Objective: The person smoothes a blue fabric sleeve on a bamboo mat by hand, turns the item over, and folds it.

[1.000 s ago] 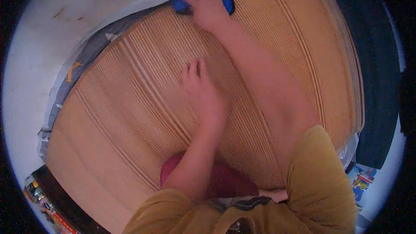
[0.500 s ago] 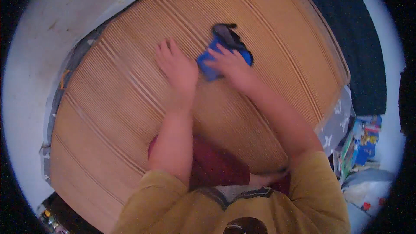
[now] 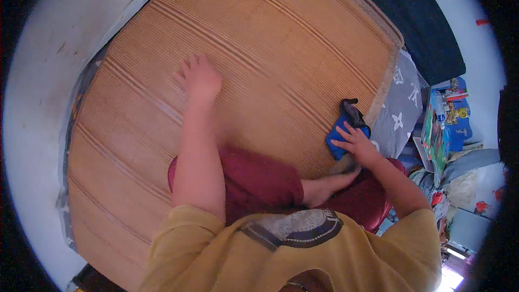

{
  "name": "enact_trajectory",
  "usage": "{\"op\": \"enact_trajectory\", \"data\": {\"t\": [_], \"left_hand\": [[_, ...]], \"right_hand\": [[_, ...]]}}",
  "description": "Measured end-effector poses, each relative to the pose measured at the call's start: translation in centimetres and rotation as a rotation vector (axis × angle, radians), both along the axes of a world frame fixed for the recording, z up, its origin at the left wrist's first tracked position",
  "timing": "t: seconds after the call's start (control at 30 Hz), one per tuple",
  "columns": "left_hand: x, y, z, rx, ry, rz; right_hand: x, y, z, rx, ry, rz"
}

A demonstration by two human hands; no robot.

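A small folded piece of blue cloth [image 3: 335,139] with black and grey trim at its far end lies on the woven mat [image 3: 259,92], near the mat's right edge. My right hand [image 3: 359,146] rests on top of it, fingers spread, covering part of it. What kind of cloth item it is, I cannot make out. Farther left, my left hand [image 3: 202,80] lies palm down on the mat with its fingers apart and nothing in it.
My bare foot [image 3: 324,188] and legs in dark red trousers [image 3: 259,178] are folded close to the cloth. Beyond the mat's right edge are a grey patterned sheet [image 3: 396,113], a dark headboard-like panel [image 3: 416,16] and a pile of books and bags [image 3: 440,130]. A pale wall [image 3: 70,48] borders the left.
The blue cloth has gone from the middle of the mat to its right edge, near my foot, with my right hand on it. The left hand stays on the mat, now farther from the right hand.
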State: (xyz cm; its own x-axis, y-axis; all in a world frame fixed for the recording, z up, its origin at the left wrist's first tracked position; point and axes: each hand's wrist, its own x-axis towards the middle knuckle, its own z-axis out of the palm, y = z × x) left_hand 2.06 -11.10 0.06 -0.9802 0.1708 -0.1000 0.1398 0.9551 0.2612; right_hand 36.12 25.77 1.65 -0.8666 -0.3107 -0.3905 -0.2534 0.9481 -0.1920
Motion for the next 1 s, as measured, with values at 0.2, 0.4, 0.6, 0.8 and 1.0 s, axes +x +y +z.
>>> {"op": "enact_trajectory", "data": {"t": [0.2, 0.4, 0.6, 0.8, 1.0], "left_hand": [[1.0, 1.5, 0.0, -0.043, 0.014, -0.004], [-1.1, 1.4, 1.8, 0.013, -0.201, 0.038], [-2.9, 0.0, -1.0, 0.629, 0.040, 0.374], [-2.2, -0.7, 3.0, 1.020, 0.184, 0.630], [-3.8, -0.9, -0.2, 1.276, 0.237, 0.667]], "right_hand": [[-2.4, -1.5, 0.5, -0.041, 0.015, -0.019], [-13.6, -7.7, 1.1, -0.096, -0.024, 0.044], [-29.9, -17.5, -0.6, -0.239, 0.175, 0.192], [-48.9, -29.0, -5.0, -0.306, 0.474, 0.297], [-60.6, -37.6, -5.8, -0.183, 0.591, 0.172]]}}
